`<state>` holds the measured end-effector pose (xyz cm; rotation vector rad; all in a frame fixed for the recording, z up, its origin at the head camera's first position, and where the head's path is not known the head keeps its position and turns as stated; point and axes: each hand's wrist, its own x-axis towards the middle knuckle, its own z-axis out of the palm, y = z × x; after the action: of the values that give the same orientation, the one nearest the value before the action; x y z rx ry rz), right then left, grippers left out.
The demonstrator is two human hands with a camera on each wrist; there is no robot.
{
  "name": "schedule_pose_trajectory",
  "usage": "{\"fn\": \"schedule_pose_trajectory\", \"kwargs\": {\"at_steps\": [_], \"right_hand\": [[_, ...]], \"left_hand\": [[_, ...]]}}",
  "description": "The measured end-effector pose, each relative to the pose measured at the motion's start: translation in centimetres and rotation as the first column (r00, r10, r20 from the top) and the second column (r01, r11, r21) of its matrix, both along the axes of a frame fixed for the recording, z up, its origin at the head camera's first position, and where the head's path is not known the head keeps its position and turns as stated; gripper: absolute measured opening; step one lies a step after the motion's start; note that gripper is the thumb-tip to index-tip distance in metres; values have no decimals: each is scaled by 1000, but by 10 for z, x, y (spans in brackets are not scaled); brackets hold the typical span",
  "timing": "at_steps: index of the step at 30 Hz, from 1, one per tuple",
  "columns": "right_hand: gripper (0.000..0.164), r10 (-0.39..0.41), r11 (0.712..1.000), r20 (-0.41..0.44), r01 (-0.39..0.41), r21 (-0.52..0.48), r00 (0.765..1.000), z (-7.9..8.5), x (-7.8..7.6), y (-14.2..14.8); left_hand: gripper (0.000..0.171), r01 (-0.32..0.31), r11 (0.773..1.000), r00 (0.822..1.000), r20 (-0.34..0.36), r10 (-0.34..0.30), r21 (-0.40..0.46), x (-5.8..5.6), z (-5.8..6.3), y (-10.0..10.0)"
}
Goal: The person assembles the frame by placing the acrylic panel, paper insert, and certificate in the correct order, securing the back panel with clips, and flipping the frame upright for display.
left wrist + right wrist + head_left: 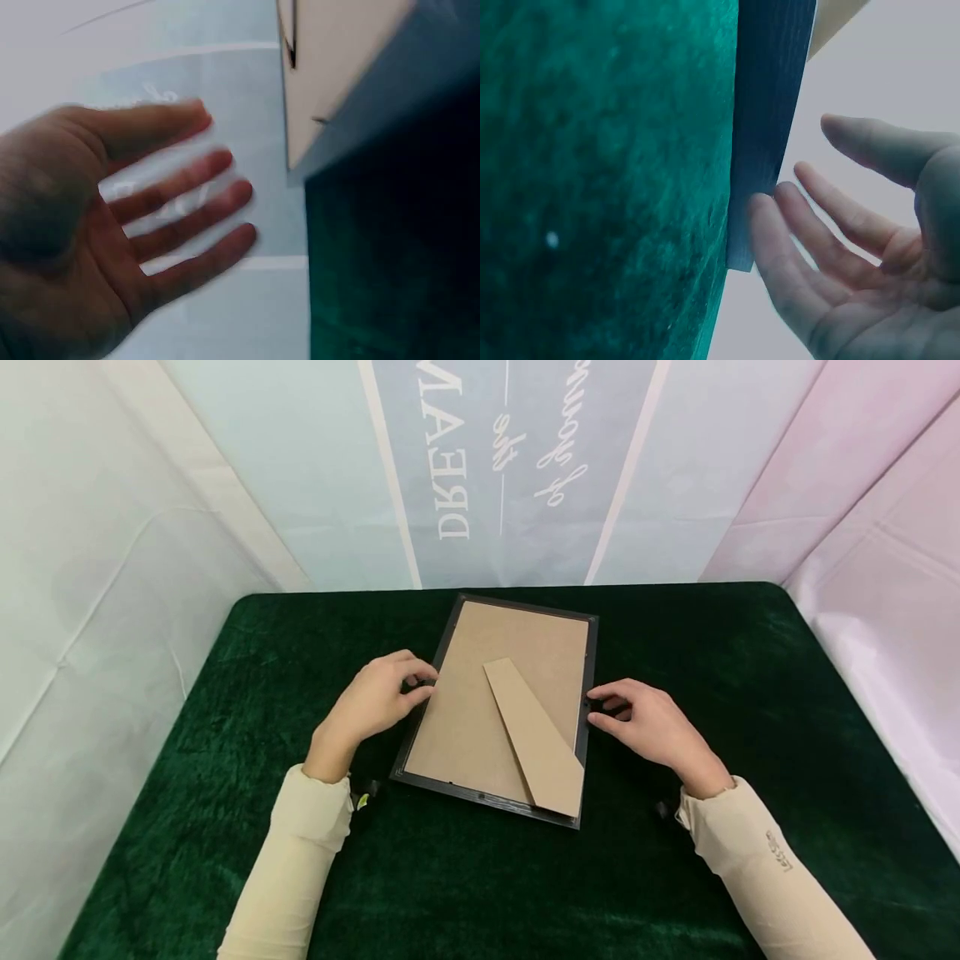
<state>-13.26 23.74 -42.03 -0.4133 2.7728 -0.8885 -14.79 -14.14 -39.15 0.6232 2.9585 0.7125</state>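
A black picture frame (480, 797) lies back up on the table, slightly turned. Its brown backing board (450, 727) faces upward, and a tapered easel stand (540, 747) slants across it to the lower right corner. My left hand (375, 697) hovers at the frame's left edge with thumb and fingers apart; the left wrist view shows nothing between them. At the right edge is my right hand (648, 718). In the right wrist view its fingertips (761, 210) are at the frame's side (772, 97), possibly touching, while the thumb stands away. What the frame holds is hidden underneath.
Dark green velvet cloth (262, 827) covers the table. Behind its back edge hangs a pale blue backdrop (517, 552) with white lettering. White fabric (97, 568) hangs at the left, and white and pink fabric (877, 552) at the right.
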Motion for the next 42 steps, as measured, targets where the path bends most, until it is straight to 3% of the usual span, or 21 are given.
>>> {"fn": "schedule_pose_trajectory", "kwargs": {"at_steps": [4, 7, 13, 19, 26, 30, 36, 39, 42], "right_hand": [[57, -40, 999, 112, 37, 28, 993, 1, 0, -1], [72, -38, 999, 184, 32, 32, 982, 2, 0, -2], [78, -11, 998, 175, 1, 57, 985, 1, 0, -6], [81, -44, 997, 130, 34, 74, 991, -3, 3, -12], [76, -85, 992, 84, 76, 104, 993, -2, 4, -17], [71, -109, 988, 75, 100, 116, 991, -1, 1, -13], [62, -161, 986, 70, 157, 49, 985, -2, -6, 3], [56, -155, 987, 69, 153, 39, 985, -1, -8, 8], [54, -120, 990, 68, 115, 76, 990, 7, -5, 8]], "left_hand": [[45, -124, 992, 978, 167, 129, -38, -7, -12, -3], [56, -153, 986, 955, 246, 164, -64, -10, -19, -1], [49, -180, 983, 957, 222, 185, -41, -12, -28, 3], [39, -218, 976, 961, 175, 216, -6, -11, -29, 7], [39, -280, 960, 933, 238, 269, 17, -6, -27, 15], [39, -304, 949, 906, 333, 262, 80, -3, -25, 22], [32, -335, 924, 857, 466, 220, 181, -1, -28, 35], [31, -295, 937, 864, 471, 178, 185, -2, -30, 36], [27, -210, 961, 895, 431, 116, 178, -4, -31, 32]]}}
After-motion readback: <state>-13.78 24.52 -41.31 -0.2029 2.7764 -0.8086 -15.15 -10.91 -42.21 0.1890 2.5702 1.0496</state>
